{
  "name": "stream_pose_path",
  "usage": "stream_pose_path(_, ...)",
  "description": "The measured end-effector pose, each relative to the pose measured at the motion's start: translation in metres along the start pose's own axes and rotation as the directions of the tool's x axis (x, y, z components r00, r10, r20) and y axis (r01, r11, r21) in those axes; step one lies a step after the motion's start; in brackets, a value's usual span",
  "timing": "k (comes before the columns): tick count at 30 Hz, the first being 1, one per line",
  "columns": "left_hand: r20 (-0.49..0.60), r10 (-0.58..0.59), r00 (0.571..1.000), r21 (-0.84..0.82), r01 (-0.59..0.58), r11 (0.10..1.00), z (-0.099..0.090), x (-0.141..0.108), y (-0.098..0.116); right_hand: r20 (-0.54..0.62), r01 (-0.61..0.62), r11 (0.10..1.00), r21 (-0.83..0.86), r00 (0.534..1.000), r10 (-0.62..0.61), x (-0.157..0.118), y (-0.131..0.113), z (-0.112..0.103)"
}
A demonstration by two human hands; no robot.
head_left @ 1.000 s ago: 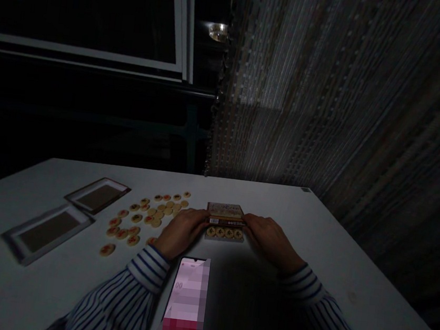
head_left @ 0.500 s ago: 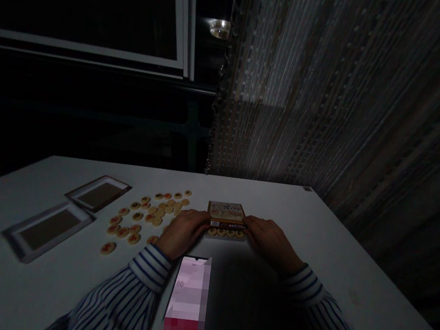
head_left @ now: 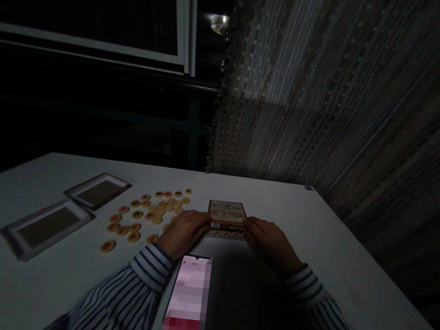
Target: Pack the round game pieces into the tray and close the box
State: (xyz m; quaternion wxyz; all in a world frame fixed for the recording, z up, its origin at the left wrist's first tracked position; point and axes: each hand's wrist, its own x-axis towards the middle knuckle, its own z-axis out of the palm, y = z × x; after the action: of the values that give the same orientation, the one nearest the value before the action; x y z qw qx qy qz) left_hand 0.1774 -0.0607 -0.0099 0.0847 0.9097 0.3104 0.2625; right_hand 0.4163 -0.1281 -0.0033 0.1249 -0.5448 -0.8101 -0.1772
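Note:
Both of my hands grip a printed box lid (head_left: pixel 227 212) with a barcode on its front side. My left hand (head_left: pixel 185 233) holds its left end and my right hand (head_left: pixel 271 243) its right end, fingers closed on the edges. Below the lid shows a narrow strip of a row of Chinese chess pieces (head_left: pixel 228 234), the rest of them covered. To the left of my left hand, several loose Chinese chess pieces (head_left: pixel 135 228) lie scattered, some with red marks and some with dark ones. My left forearm and hand hide part of the scatter.
Two shallow framed trays or lids (head_left: pixel 98 190) lie at the left of the white table (head_left: pixel 333 284). A phone (head_left: pixel 187 293) with a lit screen rests between my forearms. Behind the table hang a bead-string curtain (head_left: pixel 283 98) and a dark window (head_left: pixel 83 1).
The lid has come down over the row of pieces, whose faces showed before and are now mostly covered. Both hands have kept their grip. The view has tilted slightly.

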Motion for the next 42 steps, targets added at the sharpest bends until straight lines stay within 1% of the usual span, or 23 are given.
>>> stream_pose_path(6, -0.015, 0.009, 1.000, 0.008, -0.009, 1.000, 0.005, -0.001, -0.003, 0.049, 0.015, 1.000, -0.020, 0.999, -0.014, -0.001, -0.001, 0.003)
stream_pose_path(15, 0.006, 0.020, 1.000, 0.002, -0.020, 1.000, 0.004, -0.002, -0.002, 0.070, 0.030, 0.999, -0.041, 0.997, -0.027, -0.002, -0.001, 0.005)
stream_pose_path(21, 0.020, 0.021, 1.000, -0.028, -0.020, 0.999, 0.005, -0.002, 0.000, 0.045, 0.057, 0.997, -0.059, 0.998, -0.054, -0.003, 0.000, 0.009)
stream_pose_path(26, -0.011, 0.037, 0.999, -0.071, -0.037, 0.997, 0.007, -0.003, 0.000, 0.037, 0.071, 0.996, -0.061, 0.997, -0.069, -0.004, 0.000, 0.013)
stream_pose_path(37, -0.006, 0.011, 1.000, -0.044, -0.011, 0.999, 0.011, -0.006, -0.002, -0.010, 0.083, 0.993, -0.079, 0.996, -0.084, -0.006, -0.002, 0.013)
stream_pose_path(42, -0.013, 0.016, 1.000, -0.032, -0.016, 0.999, 0.012, -0.006, -0.003, 0.029, 0.068, 0.996, -0.058, 0.997, -0.067, -0.007, -0.003, 0.014)
